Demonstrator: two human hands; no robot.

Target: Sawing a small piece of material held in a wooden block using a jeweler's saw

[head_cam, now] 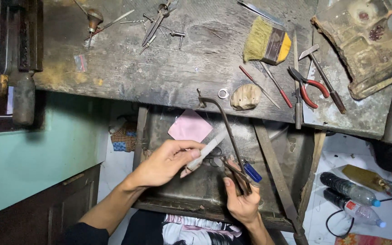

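Observation:
My left hand (166, 161) grips a slim pale file (209, 149) that slants up to the right. My right hand (240, 199) holds a small dark piece and the lower end of a jeweller's saw frame (225, 124) with a blue handle (252, 172). The file's tip lies against the work between both hands, over a metal catch tray (277, 149). A pink paper square (189, 126) lies in the tray just beyond my left hand.
The worn wooden bench (173, 63) carries a brush (266, 44), red-handled pliers (309, 86), files, a silver ring (223, 93), a wooden lump (246, 96), dividers (156, 22) and nails. Plastic bottles (352, 199) lie on the floor at right.

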